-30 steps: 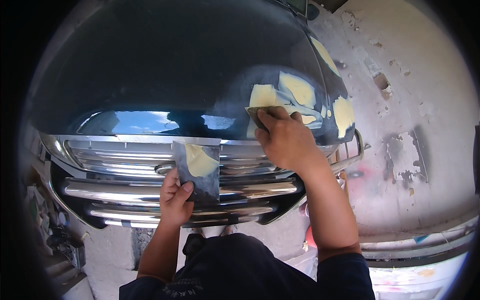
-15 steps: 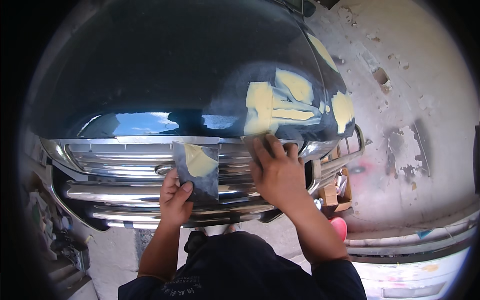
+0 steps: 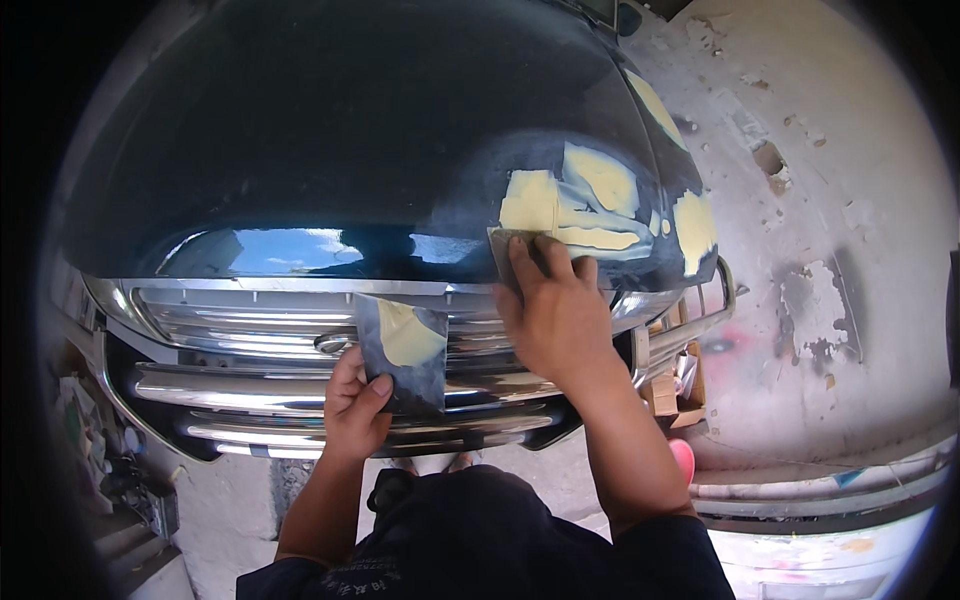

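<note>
My left hand point(image 3: 357, 410) grips a dark, flat putty board point(image 3: 415, 382) by its lower left corner, with a pale yellow lump of filler point(image 3: 410, 338) on it, in front of the chrome grille. In my right hand point(image 3: 562, 318) is a thin, flat putty spreader point(image 3: 504, 256). Its upper edge lies against the front edge of the black car hood point(image 3: 340, 130), my fingers pressing on top. Just beyond the spreader sits a patch of yellow filler point(image 3: 530, 203). More smears of filler point(image 3: 603, 180) cover the dull, sanded area to the right.
The chrome grille point(image 3: 240, 310) and bumper bars point(image 3: 230, 385) stand between me and the hood. A stained, chipped wall point(image 3: 850, 230) rises on the right. Beside the bumper are a cardboard box point(image 3: 690, 405) and a red object point(image 3: 682, 460). Clutter point(image 3: 90, 440) lies at the left.
My right hand has moved the spreader up from the hood's front lip onto the lower part of the filler patch. My left hand still holds the putty board in front of the grille.
</note>
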`<move>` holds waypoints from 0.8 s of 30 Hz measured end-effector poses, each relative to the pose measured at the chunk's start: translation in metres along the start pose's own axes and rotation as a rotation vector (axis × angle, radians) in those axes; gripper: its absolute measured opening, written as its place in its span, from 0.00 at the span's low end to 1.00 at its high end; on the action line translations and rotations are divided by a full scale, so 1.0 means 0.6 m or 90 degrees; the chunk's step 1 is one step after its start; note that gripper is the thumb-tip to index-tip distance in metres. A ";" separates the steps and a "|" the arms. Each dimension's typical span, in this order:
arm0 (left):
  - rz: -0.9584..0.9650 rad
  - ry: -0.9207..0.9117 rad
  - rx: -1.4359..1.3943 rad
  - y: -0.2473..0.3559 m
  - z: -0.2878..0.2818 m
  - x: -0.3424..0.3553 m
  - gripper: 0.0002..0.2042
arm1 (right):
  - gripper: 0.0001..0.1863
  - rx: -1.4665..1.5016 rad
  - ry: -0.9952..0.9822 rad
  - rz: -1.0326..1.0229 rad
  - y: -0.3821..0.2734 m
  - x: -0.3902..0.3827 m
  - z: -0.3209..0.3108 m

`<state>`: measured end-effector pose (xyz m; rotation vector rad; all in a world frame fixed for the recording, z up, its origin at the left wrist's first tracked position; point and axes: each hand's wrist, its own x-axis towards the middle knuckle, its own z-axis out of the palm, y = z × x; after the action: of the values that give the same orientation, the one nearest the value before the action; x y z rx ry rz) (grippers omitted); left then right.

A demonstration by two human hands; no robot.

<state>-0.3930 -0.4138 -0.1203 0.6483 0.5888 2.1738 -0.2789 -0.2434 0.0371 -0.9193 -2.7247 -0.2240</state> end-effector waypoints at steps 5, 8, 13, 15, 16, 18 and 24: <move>-0.004 -0.017 -0.004 0.002 0.001 0.004 0.22 | 0.26 -0.019 0.056 0.011 -0.012 -0.048 0.039; -0.003 -0.025 -0.002 0.001 0.002 0.007 0.22 | 0.27 -0.027 0.067 0.017 -0.009 -0.069 0.061; -0.010 -0.015 0.005 0.005 0.002 0.005 0.22 | 0.26 -0.036 0.066 0.028 0.002 -0.073 0.020; -0.015 -0.007 0.008 0.007 0.002 0.003 0.22 | 0.25 -0.017 0.094 0.029 0.020 -0.041 -0.010; -0.020 0.006 0.006 0.006 0.001 0.002 0.22 | 0.24 -0.014 0.093 0.026 0.034 -0.015 -0.020; -0.031 0.027 0.004 0.003 -0.002 0.000 0.22 | 0.23 -0.001 0.048 0.027 0.066 0.045 -0.032; -0.015 0.001 0.002 0.002 0.011 0.005 0.21 | 0.23 0.015 -0.159 -0.016 0.112 0.160 -0.034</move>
<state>-0.3915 -0.4107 -0.1139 0.6379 0.5980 2.1528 -0.3075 -0.1402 0.0889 -0.9661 -2.9605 -0.0868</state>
